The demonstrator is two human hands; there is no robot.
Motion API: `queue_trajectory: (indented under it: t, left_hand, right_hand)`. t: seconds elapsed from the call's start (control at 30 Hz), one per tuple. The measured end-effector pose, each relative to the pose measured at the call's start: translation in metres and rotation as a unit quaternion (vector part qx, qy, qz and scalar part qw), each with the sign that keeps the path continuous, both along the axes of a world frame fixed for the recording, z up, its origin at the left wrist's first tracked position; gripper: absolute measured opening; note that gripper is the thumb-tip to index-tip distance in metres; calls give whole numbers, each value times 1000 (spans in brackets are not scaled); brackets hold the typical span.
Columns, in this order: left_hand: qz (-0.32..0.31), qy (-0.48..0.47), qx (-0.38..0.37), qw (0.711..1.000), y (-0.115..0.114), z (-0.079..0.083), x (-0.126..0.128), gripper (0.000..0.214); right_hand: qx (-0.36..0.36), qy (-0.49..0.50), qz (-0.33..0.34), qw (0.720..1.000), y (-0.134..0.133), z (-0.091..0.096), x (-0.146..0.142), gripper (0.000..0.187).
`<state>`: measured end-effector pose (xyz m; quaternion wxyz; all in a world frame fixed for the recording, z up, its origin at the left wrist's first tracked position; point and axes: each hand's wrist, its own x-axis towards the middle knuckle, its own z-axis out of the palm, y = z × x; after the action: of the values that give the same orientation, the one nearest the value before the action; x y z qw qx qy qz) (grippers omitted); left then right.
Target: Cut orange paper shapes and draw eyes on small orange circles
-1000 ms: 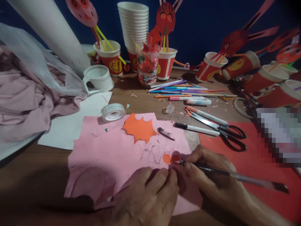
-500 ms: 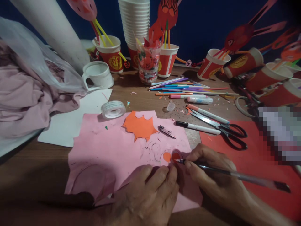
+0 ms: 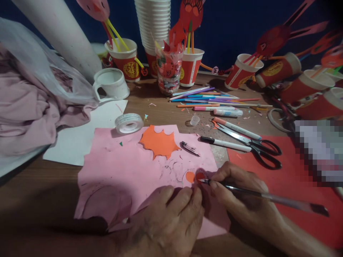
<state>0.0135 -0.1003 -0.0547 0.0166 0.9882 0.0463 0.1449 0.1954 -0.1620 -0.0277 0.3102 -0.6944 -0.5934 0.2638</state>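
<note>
My right hand [image 3: 241, 196] is closed around a pen [image 3: 278, 199] with a clear barrel and dark cap end. Its tip touches a small red-orange oval [image 3: 199, 177] on the pink paper [image 3: 115, 160]. Beside that oval is an orange one [image 3: 190, 177], with short lash-like lines drawn above it. My left hand [image 3: 171, 217] lies flat on the pink paper just below the ovals, fingers stretched out. Farther up the paper rest a spiky orange cutout [image 3: 160, 141] and a nail clipper [image 3: 190, 148].
Scissors [image 3: 252, 143], a black-capped marker [image 3: 227, 144] and red paper [image 3: 300, 210] lie to the right. A tape roll [image 3: 129, 123] and white mug [image 3: 111, 84] are at left. Paper cups [image 3: 191, 69] with paper figures line the back, behind thin coloured sticks [image 3: 203, 96].
The pen's rear end has swung very slightly left and up, while its tip stays on the red-orange oval. My left hand has not visibly moved.
</note>
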Motion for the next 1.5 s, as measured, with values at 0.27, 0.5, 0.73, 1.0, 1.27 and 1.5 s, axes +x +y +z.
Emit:
queue_trajectory:
  t: [0.27, 0.5, 0.73, 1.0, 1.27, 1.5]
  left_hand:
    - [-2, 13, -5, 1000, 0, 1, 0, 53]
    - [20, -6, -18, 1000, -3, -1, 1, 49]
    - [5, 20, -9, 1000, 0, 2, 0, 51]
    - [7, 30, -9, 999, -1, 5, 0, 52]
    - [8, 34, -19, 999, -2, 5, 0, 52]
    - [14, 50, -27, 998, -2, 9, -1, 53]
  right_hand:
    - [1, -2, -8, 1000, 3, 2, -2, 14]
    - [-13, 17, -7, 1000, 3, 2, -2, 13]
    - [-11, 7, -4, 1000, 3, 2, -1, 13]
    - [-26, -8, -1, 1000, 4, 2, -1, 12]
    - [-12, -28, 5, 1000, 5, 1, 0, 11]
    - [-7, -32, 4, 999, 6, 3, -2, 10]
